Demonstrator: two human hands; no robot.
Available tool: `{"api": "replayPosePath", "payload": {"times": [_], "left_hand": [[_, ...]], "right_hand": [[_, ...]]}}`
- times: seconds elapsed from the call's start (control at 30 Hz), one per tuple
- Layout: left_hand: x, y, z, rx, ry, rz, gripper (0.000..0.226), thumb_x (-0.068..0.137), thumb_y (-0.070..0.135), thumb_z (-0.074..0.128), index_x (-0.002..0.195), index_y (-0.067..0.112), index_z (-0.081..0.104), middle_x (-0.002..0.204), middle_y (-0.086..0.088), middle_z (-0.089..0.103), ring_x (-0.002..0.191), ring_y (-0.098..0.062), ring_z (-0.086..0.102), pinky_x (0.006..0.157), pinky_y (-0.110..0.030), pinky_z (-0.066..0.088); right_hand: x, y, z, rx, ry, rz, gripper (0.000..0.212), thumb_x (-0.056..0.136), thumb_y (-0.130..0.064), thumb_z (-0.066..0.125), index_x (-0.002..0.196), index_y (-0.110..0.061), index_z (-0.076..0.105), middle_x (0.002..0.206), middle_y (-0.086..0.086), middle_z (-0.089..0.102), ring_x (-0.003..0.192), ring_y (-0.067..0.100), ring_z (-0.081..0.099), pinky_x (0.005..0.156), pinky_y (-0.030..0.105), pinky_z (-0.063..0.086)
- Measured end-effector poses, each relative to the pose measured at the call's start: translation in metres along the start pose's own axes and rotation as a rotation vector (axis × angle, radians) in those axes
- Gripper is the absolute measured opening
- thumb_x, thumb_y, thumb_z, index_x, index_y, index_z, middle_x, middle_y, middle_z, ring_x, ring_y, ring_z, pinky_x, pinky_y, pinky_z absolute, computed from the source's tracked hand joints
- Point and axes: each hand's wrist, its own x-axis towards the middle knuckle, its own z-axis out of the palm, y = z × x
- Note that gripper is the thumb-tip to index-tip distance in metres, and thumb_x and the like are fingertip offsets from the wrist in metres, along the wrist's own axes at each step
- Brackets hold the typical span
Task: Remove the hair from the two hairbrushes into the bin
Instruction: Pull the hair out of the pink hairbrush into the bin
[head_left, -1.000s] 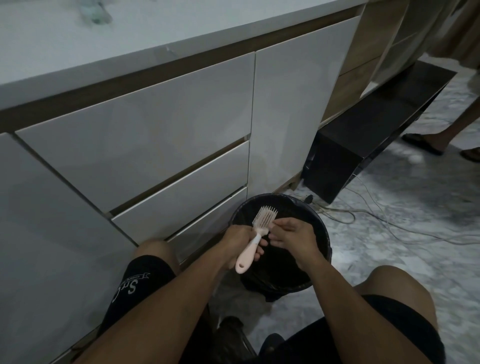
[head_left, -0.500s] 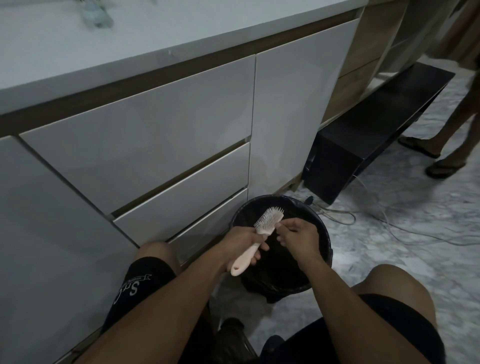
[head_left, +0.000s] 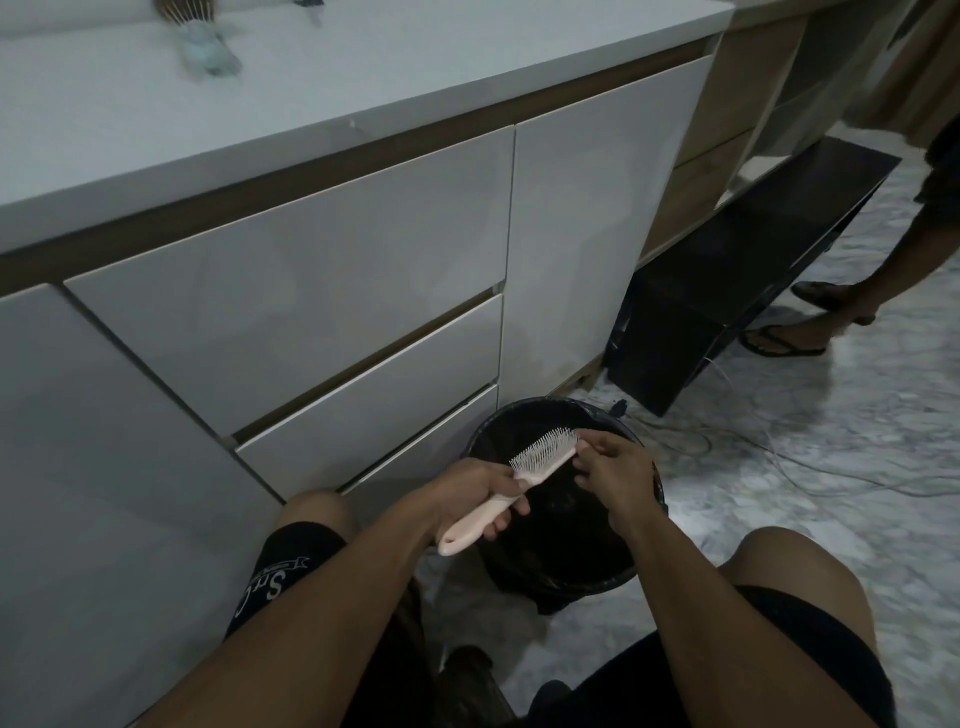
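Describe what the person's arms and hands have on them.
Both forearms are bare, with no sleeves in view. The left hand and right hand wear no gloves; no rings, watch or bands show. The dim light hides finer detail.

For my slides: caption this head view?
Left hand holds pink hairbrush over black bin; right hand works at its head.

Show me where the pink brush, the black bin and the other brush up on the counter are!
pink brush (head_left: 545, 453), head view, on its bristled head.
black bin (head_left: 524, 410), head view, on its far rim.
other brush (head_left: 185, 10), head view, on its bristles at the counter's far edge, blurred.
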Motion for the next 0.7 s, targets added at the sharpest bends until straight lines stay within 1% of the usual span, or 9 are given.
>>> {"api": "replayPosePath", "payload": {"times": [0.1, 0.2, 0.23, 0.3, 0.37, 0.5, 0.6, 0.63, 0.7], "left_hand": [[-0.005, 0.0, -0.002, 0.018, -0.008, 0.003, 0.009, 0.096, 0.006, 0.048, 0.092, 0.008, 0.056, 0.078, -0.009, 0.058, 0.04, -0.011, 0.047, 0.034, -0.015, 0.035], [-0.006, -0.002, -0.001, 0.068, 0.023, 0.018, 0.008, 0.095, 0.006, 0.053, 0.093, 0.009, 0.059, 0.076, -0.01, 0.06, 0.04, -0.012, 0.048, 0.034, -0.017, 0.037], [-0.006, -0.003, 0.0, 0.111, 0.049, 0.029, 0.007, 0.094, 0.006, 0.055, 0.095, 0.01, 0.061, 0.076, -0.01, 0.061, 0.04, -0.013, 0.049, 0.034, -0.018, 0.038], [-0.006, -0.004, 0.003, 0.182, 0.1, 0.054, 0.013, 0.091, 0.006, 0.058, 0.102, 0.01, 0.064, 0.076, -0.01, 0.063, 0.041, -0.014, 0.051, 0.035, -0.021, 0.04], [-0.009, -0.003, 0.006, 0.218, 0.144, 0.078, 0.024, 0.086, 0.002, 0.06, 0.108, 0.011, 0.065, 0.076, -0.011, 0.063, 0.041, -0.015, 0.051, 0.036, -0.021, 0.041], [-0.016, 0.007, 0.012, 0.341, 0.202, 0.165, 0.041, 0.082, -0.003, 0.059, 0.115, 0.022, 0.061, 0.083, -0.013, 0.064, 0.038, -0.014, 0.05, 0.035, -0.021, 0.042], [-0.018, 0.016, 0.009, 0.485, 0.276, 0.218, 0.041, 0.082, 0.001, 0.061, 0.12, 0.018, 0.061, 0.094, -0.012, 0.067, 0.038, -0.014, 0.051, 0.035, -0.022, 0.043], [-0.019, 0.021, 0.006, 0.549, 0.32, 0.246, 0.039, 0.081, 0.002, 0.063, 0.118, 0.016, 0.062, 0.094, -0.012, 0.068, 0.042, -0.016, 0.054, 0.038, -0.024, 0.047], [-0.022, 0.033, 0.002, 0.74, 0.439, 0.318, 0.038, 0.077, 0.009, 0.066, 0.114, 0.017, 0.067, 0.097, -0.01, 0.072, 0.065, -0.024, 0.065, 0.059, -0.031, 0.055]], "right_hand": [[0.002, -0.003, 0.001, -0.043, 0.035, -0.01, 0.016, 0.094, -0.009, 0.06, 0.087, -0.019, 0.069, 0.09, 0.0, 0.069, 0.082, 0.012, 0.063, 0.068, 0.025, 0.053], [0.006, -0.003, 0.003, -0.015, 0.092, 0.006, 0.015, 0.097, -0.014, 0.054, 0.089, -0.019, 0.066, 0.097, 0.007, 0.069, 0.082, 0.013, 0.063, 0.072, 0.031, 0.056], [0.005, -0.005, 0.005, -0.008, 0.091, 0.015, 0.014, 0.098, -0.019, 0.052, 0.096, -0.017, 0.065, 0.101, 0.007, 0.068, 0.087, 0.016, 0.063, 0.078, 0.036, 0.056], [0.002, -0.009, 0.008, -0.035, 0.066, 0.043, 0.028, 0.099, -0.029, 0.048, 0.119, -0.013, 0.06, 0.113, 0.007, 0.063, 0.105, 0.023, 0.06, 0.096, 0.046, 0.051], [-0.001, -0.012, 0.01, -0.074, 0.052, 0.046, 0.039, 0.098, -0.026, 0.049, 0.135, -0.015, 0.049, 0.124, 0.004, 0.057, 0.117, 0.026, 0.055, 0.104, 0.049, 0.045], [-0.005, -0.02, 0.012, -0.036, -0.078, 0.064, 0.023, 0.098, -0.026, 0.051, 0.117, -0.018, 0.061, 0.119, 0.008, 0.065, 0.109, 0.025, 0.062, 0.098, 0.05, 0.05], [-0.007, -0.036, 0.012, -0.014, -0.189, 0.042, 0.019, 0.097, -0.032, 0.055, 0.109, -0.018, 0.062, 0.112, 0.01, 0.068, 0.102, 0.027, 0.066, 0.091, 0.049, 0.055], [-0.008, -0.043, 0.013, -0.024, -0.207, 0.016, 0.018, 0.096, -0.033, 0.057, 0.107, -0.02, 0.063, 0.112, 0.01, 0.068, 0.101, 0.026, 0.067, 0.09, 0.048, 0.055], [-0.009, -0.06, 0.015, -0.017, -0.229, -0.022, 0.017, 0.094, -0.034, 0.06, 0.103, -0.021, 0.065, 0.108, 0.008, 0.07, 0.099, 0.025, 0.068, 0.084, 0.045, 0.057]]}}
